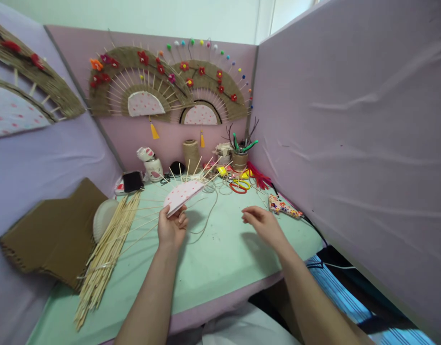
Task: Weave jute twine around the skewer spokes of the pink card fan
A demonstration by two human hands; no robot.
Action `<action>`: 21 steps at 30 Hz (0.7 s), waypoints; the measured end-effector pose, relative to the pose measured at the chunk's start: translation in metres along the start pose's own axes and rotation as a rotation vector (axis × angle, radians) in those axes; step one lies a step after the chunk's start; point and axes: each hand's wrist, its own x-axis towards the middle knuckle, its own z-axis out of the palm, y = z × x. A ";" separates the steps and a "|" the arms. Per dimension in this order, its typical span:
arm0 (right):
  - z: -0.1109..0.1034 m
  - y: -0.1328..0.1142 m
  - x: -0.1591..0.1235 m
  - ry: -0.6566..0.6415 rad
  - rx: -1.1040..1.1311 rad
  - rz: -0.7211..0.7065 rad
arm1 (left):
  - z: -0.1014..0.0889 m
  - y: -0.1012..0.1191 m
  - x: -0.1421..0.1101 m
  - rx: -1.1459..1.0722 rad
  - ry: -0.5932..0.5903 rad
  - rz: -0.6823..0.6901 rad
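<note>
My left hand (173,226) grips the lower corner of a half-circle fan base (182,195), covered in white cloth with pink dots. Thin wooden sticks (189,168) fan out from its curved edge, some pointing up and others reaching left over the table. To the right, my right hand (261,223) hovers above the green tabletop, apart from the fan base. Its fingers are drawn together, and I see nothing between them. A loose length of twine (210,215) curves across the table between the hands.
On the left lie a bundle of sticks (105,258), brown cardboard (55,230) and a white round piece (102,218). Behind stand a twine spool (191,155) and a tin (239,160) with green-handled tools. Red scissors (238,187) and a flower-patterned glue gun (283,207) lie right. Finished fans (134,62) hang behind.
</note>
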 end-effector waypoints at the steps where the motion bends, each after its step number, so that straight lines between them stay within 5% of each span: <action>1: -0.021 0.005 0.000 0.058 -0.123 -0.012 | 0.000 0.000 0.001 -0.003 0.002 0.000; 4: -0.080 0.018 0.011 0.285 -0.661 0.018 | -0.001 -0.001 0.002 0.003 -0.007 0.006; 8: -0.122 0.036 0.034 0.065 -1.107 0.172 | -0.003 -0.001 0.002 0.009 -0.019 0.009; 15: -0.120 0.061 0.046 -0.043 -1.156 0.190 | -0.007 -0.001 0.003 0.008 -0.041 0.046; 21: -0.116 0.055 0.037 -0.049 -1.122 0.118 | -0.007 0.000 0.004 -0.001 -0.051 0.039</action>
